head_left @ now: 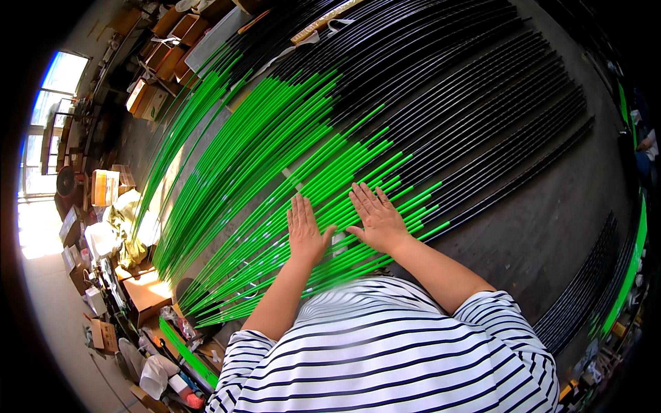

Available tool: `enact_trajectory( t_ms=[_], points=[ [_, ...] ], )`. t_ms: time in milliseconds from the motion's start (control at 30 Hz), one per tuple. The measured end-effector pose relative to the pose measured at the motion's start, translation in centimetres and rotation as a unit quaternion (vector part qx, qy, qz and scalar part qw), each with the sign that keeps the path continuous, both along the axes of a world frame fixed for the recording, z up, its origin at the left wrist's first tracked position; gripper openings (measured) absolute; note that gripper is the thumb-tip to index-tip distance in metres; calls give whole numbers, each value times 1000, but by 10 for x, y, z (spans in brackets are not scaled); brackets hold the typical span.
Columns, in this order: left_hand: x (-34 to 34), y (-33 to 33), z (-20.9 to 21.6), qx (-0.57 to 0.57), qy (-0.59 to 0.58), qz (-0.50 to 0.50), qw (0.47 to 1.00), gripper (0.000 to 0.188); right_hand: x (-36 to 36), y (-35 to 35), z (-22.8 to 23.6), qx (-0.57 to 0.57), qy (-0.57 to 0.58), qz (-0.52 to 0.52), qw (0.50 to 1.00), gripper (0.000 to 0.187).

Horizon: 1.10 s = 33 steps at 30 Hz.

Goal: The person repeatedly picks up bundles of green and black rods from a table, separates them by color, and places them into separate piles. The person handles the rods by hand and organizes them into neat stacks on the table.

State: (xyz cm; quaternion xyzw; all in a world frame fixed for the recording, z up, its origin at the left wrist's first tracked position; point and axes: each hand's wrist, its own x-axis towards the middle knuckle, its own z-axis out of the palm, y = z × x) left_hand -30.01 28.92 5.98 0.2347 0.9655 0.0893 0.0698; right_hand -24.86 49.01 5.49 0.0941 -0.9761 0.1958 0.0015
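Many long thin rods [289, 158], green at one end and black at the other, lie side by side on a grey floor [523, 227]. My left hand [303, 230] rests flat, palm down, on the green ends with its fingers together. My right hand [375, 217] lies flat beside it, fingers spread, also pressing on the green rod ends. Neither hand grips anything. My striped sleeves fill the lower part of the view.
Another bundle of black and green rods [599, 289] lies at the right. Cardboard boxes [148, 296] and clutter line the left side, with more boxes [172, 41] at the top left. A bright window [58, 89] is far left.
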Motion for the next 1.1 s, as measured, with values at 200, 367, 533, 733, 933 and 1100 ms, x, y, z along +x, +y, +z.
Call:
enact_trajectory(
  t_ms=[200,367,533,733,933,1100],
  points=[
    [9,-3,3,23,-15,-22,999,91,0,-1,4,12,-16,5,1000,75],
    [-38,-3,10,41,56,14,998,89,1,-1,4,17,-23,2,1000,75],
    [-70,-3,-13,3,59,57,997,90,0,-2,5,17,-31,6,999,77],
    [-51,-2,-16,-14,51,33,998,94,0,-1,2,21,-21,10,1000,77],
    [-29,-1,-10,21,64,20,998,80,0,-1,2,17,-21,11,1000,77],
    [-50,-13,-7,99,148,28,984,29,0,-3,0,23,-19,8,1000,78]
  ],
)
